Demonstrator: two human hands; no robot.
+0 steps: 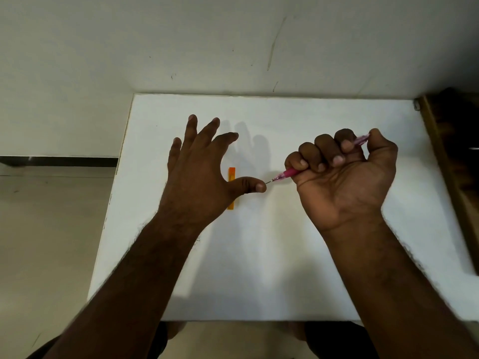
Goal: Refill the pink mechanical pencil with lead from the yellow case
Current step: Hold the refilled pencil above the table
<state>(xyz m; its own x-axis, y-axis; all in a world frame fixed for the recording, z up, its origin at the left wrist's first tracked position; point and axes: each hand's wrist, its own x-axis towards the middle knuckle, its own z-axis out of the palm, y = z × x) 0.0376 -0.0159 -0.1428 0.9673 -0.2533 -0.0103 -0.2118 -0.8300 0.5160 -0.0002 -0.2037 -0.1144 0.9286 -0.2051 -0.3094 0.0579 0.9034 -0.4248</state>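
The right hand [344,174] is closed in a fist round the pencil [287,173], palm turned up toward the camera, fingers curled over the pink barrel; the cap end sticks out past the thumb side, away from the body, and the thin metal tip points left. That tip meets the pad of the left thumb. The left hand [199,174] is spread flat, back up, fingers straight and splayed, holding nothing; only the thumb reaches right to touch the tip. The case [231,177] lies on the table [259,268] partly under the left hand, between thumb and palm, its long side running toward and away from the body; one end shows beyond the thumb web, the other peeks out below the thumb. Whether the hand touches it cannot be told. To the left of the left hand, the table's left edge is near, with a drop to the floor [51,229] beyond. Ahead of both hands there is bare white surface up to the far edge, which butts against the wall [233,47]. Right of the right hand the top runs on to its right edge, where a dark wooden frame [451,151] stands. Toward the body, both forearms cross a wide stretch of bare tabletop to the near edge. The top is matte white. The wall is pale, with a few scuffs and scratches; the floor is beige with a dark skirting line at the left.
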